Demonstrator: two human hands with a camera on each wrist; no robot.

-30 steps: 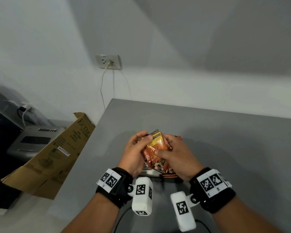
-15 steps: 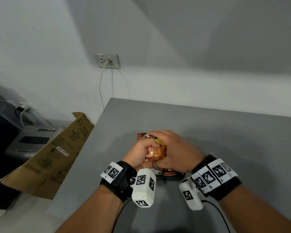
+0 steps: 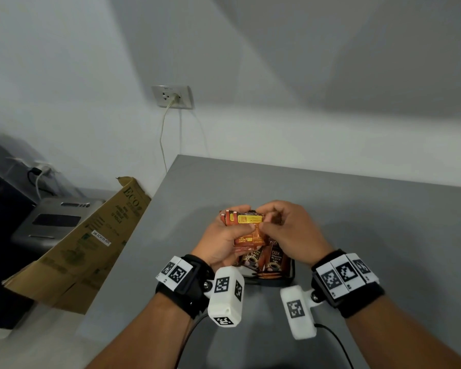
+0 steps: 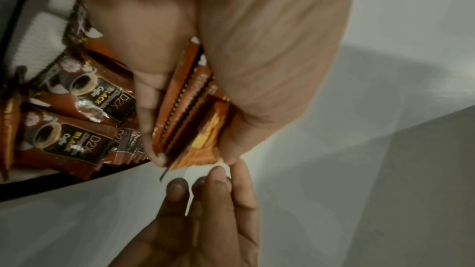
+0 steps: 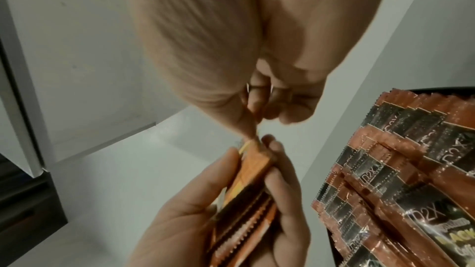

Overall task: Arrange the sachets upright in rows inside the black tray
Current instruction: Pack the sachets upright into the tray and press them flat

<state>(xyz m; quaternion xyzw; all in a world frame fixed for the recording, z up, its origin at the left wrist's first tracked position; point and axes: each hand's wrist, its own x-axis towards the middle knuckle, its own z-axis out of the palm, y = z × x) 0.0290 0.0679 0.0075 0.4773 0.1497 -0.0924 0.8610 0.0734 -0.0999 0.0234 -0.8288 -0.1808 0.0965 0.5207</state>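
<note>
Orange foil sachets [image 3: 246,230], a small stack of them, sit edge-up between the fingers of the left hand [image 3: 221,242], thumb on one face and fingers [image 5: 279,172] curled round the other, clamping the stack. The stack's long axis runs from the left palm outward to the fingertips, and its far end points at the right hand [image 3: 290,233]. The right hand is curled, and its fingertips [image 5: 253,123] meet the stack's outer corner; the right wrist view suggests a pinch on the top edge, though the contact is small and partly hidden.

Directly below both sets of fingers, on the near side, lies the black tray [image 3: 290,272]. It holds further sachets [image 4: 85,96] of the same brand, overlapping and leaning in rough rows; whether they stand fully upright cannot be told. The left hand is nearer the tray's contents.

Judgement: the held stack is being squared before insertion; the coming move requires lowering it, long edge down, into the tray beside the seated rows.

The tray rests on the grey desk [image 3: 383,222]; a cardboard box [image 3: 85,243] leans off the desk's left edge
</note>
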